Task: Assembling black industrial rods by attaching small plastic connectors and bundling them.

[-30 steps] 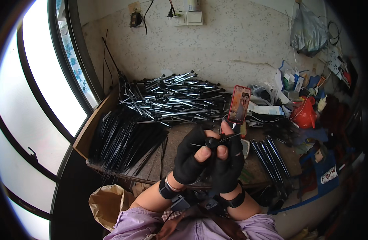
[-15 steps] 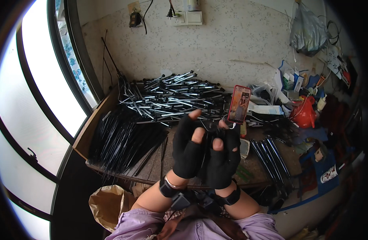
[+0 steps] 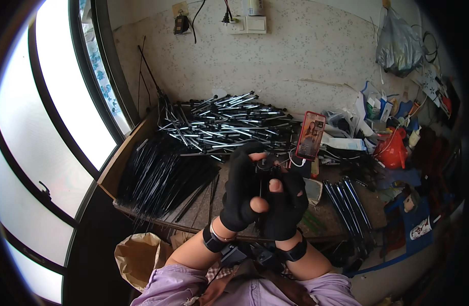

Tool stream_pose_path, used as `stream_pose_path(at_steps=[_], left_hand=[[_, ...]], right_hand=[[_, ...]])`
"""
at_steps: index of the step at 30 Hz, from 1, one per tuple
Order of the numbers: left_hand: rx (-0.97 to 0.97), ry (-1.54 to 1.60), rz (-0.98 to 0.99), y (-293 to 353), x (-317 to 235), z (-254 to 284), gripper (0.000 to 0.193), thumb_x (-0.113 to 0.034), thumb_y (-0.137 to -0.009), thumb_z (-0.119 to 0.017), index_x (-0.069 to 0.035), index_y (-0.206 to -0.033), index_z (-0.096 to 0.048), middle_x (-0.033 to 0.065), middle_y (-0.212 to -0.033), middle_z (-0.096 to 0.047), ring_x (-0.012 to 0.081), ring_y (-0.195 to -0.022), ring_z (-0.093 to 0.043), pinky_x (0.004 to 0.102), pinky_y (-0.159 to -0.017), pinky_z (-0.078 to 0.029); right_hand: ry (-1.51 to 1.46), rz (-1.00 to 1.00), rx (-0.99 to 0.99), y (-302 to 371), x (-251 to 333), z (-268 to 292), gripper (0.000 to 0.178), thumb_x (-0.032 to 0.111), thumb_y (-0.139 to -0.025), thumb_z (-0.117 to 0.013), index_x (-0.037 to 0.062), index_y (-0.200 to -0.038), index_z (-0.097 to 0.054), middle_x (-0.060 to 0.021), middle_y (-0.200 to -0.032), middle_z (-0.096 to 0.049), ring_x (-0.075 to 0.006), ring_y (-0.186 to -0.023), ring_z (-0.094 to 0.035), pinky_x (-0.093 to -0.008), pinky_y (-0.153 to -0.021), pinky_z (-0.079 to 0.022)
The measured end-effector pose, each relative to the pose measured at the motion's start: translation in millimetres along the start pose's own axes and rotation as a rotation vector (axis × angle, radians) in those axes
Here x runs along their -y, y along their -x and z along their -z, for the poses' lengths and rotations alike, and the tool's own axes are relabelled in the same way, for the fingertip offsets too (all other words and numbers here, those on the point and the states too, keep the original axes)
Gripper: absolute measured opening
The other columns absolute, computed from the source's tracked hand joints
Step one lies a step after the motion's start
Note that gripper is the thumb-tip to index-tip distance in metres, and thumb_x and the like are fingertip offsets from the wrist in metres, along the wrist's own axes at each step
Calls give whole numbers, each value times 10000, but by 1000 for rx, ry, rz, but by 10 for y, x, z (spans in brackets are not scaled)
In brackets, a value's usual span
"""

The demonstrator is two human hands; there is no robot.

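Observation:
In front of me, above the near edge of the workbench [image 3: 158, 217], my two hands are close together in black fingerless gloves. My left hand [image 3: 239, 191] curls its fingers over a small black part [image 3: 265, 164] with a rounded top, its thumb lower down. My right hand [image 3: 285, 206] is closed around the same dark piece from the other side, thumb on top. Black gloves against black material hide most of its shape. Beyond my hands lies a heap of silvery rods with black ends [image 3: 234, 122]; to the left, a bundle of thin black rods [image 3: 160, 173].
A red-framed phone [image 3: 311, 135] with a white cable stands behind my right hand. Right of it are several dark shiny rods [image 3: 349, 204], a red plastic container [image 3: 392, 150] and mixed clutter. A brown paper bag [image 3: 142, 260] stands below the bench at left, near a window [image 3: 35, 137].
My left hand's raised, spread fingers have folded down over the black part, and its thumb has dropped lower. My right hand stays nearly in place. The whole view has shifted slightly.

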State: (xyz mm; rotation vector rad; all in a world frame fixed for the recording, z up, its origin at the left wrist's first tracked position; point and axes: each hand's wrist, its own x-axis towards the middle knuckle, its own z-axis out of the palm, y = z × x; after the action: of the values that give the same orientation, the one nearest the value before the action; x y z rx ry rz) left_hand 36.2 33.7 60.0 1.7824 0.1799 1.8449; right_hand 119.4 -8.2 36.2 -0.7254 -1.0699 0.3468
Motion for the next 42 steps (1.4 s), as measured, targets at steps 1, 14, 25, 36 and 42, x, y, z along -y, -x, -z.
stream_pose_path(at_steps=[1,14,25,36,42], left_hand=[[0,0,-1,0,-11,8,489,-355,-820,-623,22,-1115,-522,83,-978,-583,161,-895,-545,284,-839,-411],[118,144,468,76,-353,71,526,-383,-812,-633,29,-1108,-492,74,-985,-562,136,-887,-541,273,-804,-429],[215,211,937,485,-283,352,294,-51,-716,-685,-12,-953,-515,42,-824,-545,110,-805,-528,251,-690,-437],[361,-5,806,405,-534,424,291,-69,-672,-735,-58,-702,-446,15,-683,-477,96,-628,-449,227,-558,-367],[225,122,790,566,-356,678,291,-85,-675,-747,-52,-722,-462,5,-675,-476,83,-633,-433,233,-568,-368]], right_hand=[[0,1,1,-35,16,24,240,179,-871,-575,12,-1041,-594,-65,-973,-602,-143,-896,-557,-264,-791,-422],[208,-26,406,-271,462,341,169,63,-727,-705,25,-865,-614,-78,-781,-578,-175,-700,-562,-294,-620,-431],[299,-94,381,144,212,209,196,41,-642,-749,34,-745,-582,-28,-716,-510,-145,-667,-490,-255,-616,-391],[332,86,774,136,353,660,325,134,-699,-730,59,-996,-622,-75,-922,-571,-205,-822,-548,-295,-690,-446],[1049,-240,624,587,-624,2023,678,224,-662,-756,95,-1267,-479,-181,-1193,-480,-341,-1080,-472,-419,-883,-403]])
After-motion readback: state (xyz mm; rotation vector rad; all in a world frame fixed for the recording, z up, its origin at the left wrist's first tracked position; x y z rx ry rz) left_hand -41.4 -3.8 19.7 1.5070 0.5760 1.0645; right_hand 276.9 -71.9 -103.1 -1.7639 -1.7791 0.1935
